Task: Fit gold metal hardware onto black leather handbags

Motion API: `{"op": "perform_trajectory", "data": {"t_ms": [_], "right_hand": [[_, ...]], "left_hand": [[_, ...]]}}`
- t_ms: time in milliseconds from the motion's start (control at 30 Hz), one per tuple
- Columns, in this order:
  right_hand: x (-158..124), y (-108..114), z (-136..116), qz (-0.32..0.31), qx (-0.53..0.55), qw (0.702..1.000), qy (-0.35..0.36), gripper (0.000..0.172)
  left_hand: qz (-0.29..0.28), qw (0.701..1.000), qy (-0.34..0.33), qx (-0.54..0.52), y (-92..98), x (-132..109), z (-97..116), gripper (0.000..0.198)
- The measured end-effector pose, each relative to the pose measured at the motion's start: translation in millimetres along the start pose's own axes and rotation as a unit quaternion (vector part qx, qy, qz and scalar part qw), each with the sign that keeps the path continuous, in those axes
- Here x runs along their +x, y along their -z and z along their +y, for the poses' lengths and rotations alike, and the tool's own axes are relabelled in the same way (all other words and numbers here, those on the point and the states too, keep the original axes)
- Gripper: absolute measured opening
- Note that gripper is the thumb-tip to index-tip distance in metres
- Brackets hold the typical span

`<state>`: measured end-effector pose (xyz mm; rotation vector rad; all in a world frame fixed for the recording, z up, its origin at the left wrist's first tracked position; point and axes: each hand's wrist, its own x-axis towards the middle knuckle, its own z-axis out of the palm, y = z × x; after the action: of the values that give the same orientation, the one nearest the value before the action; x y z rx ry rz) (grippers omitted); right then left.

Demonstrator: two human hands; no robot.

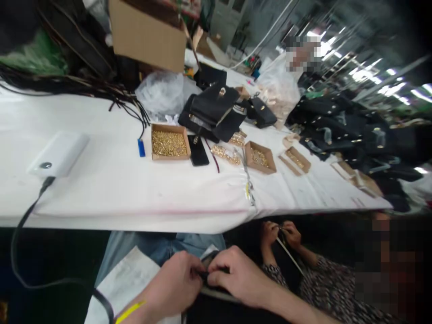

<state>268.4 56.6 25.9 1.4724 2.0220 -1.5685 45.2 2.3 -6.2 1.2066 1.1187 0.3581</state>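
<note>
My left hand [180, 281] and my right hand [238, 274] meet above my lap, both closed in a pinch. Between their fingertips is a small dark strip [204, 274], possibly a strap end; its far parts are hidden by my fingers. Below them a black bag piece [216, 310] with a pale edge lies across my lap. A white sheet [130, 281] covers part of my jeans beside my left forearm.
On the white table [111, 193] stand a box of gold fittings [168, 143], a black phone [199, 150], smaller boxes [259, 157], black bags [216, 105] and a power bank [60, 153] whose cable [20, 229] hangs at left. A co-worker's hands [281, 231] work at right.
</note>
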Motion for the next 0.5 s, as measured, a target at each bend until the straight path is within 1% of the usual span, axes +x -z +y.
{"op": "perform_trajectory", "data": {"t_ms": [33, 67, 133, 233, 300, 400, 433, 500], "right_hand": [[1, 0, 1, 0.002, 0.003, 1.0, -0.002, 0.01], [3, 1, 1, 0.001, 0.003, 1.0, -0.002, 0.01], [4, 4, 0, -0.011, -0.004, 1.0, -0.003, 0.008], [6, 9, -8, -0.04, -0.025, 0.999, -0.01, 0.005], [7, 13, -18, -0.056, -0.071, 0.996, -0.006, 0.007], [10, 24, -38, -0.074, -0.203, 0.976, 0.019, 0.016], [11, 32, -47, -0.072, -0.236, 0.969, 0.034, 0.019], [19, 55, -67, -0.04, -0.256, 0.963, 0.079, 0.021]], "left_hand": [[0.014, 1.0, 0.019, 0.008, -1.6, 3, -2, 0.037], [0.018, 0.999, 0.02, 0.017, -3.6, 6, -5, 0.038], [0.007, 0.999, 0.035, 0.029, -8.3, 15, -16, 0.042], [-0.033, 0.999, 0.032, 0.012, -14.7, 30, -36, 0.046], [-0.046, 0.998, 0.037, 0.006, -18.2, 39, -46, 0.041], [-0.063, 0.997, 0.041, 0.006, -21.8, 48, -50, 0.026], [-0.063, 0.997, 0.039, 0.006, -22.3, 49, -49, 0.021], [-0.061, 0.998, 0.034, -0.006, -21.0, 47, -45, 0.012]]}}
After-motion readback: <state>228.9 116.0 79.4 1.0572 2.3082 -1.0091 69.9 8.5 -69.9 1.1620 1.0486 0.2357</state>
